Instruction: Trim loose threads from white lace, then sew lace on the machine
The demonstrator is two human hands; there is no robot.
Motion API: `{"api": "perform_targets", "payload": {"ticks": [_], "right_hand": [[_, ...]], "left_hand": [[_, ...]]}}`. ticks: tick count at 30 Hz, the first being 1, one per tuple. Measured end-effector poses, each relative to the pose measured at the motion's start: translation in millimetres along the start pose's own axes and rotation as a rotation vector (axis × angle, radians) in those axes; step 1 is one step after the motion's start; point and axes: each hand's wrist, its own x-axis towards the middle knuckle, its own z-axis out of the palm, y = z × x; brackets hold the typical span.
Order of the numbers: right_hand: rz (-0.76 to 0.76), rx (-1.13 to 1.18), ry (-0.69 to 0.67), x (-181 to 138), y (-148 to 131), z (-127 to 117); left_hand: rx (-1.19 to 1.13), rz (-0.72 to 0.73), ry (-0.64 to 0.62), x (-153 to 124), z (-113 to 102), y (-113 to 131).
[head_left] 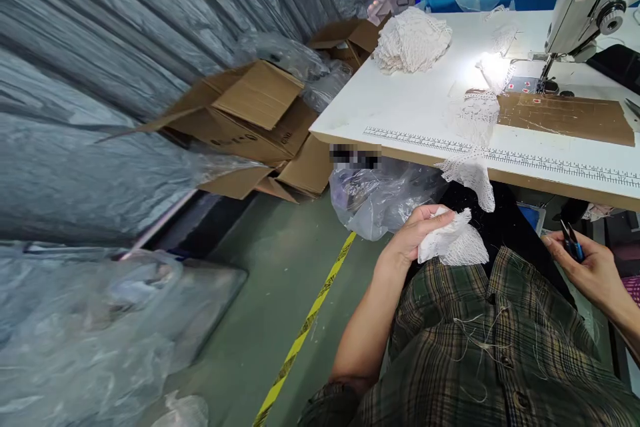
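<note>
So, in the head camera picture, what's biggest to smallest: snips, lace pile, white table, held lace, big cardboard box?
White table
Big cardboard box
Lace pile
Held lace, partly hidden
Snips, partly hidden

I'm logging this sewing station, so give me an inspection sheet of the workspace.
Surface: white table, ruler scale along its front edge
Job's things: lace piece, lace strip draped over the edge, lace pile, sewing machine
Clutter: open cardboard box, plastic bag by the table, loose threads on the shirt
Hands: left hand grips the lace piece; right hand holds snips
Cables: nothing seen
Surroundings: grey curtain, yellow floor tape
</note>
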Motion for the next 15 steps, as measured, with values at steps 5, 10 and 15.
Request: {"api": "perform_targets", "payload": {"ticks": [5, 10, 15], "right_hand": [[-0.086, 0.194, -0.121, 16.8, -28.5, 28.5], [-0.252, 0.258, -0.364, 35.6, -46.8, 43.6], [-0.364, 0.257, -0.64, 51.0, -46.4, 51.0]], "left_hand": [[-0.015, -0.051, -0.115, -0.9, 13.4, -2.6], [-0.024, -0.102, -0.154, -1.2, 18.5, -4.7], [-0.036, -0.124, -0.181, -0.6, 14.9, -7.0]]}}
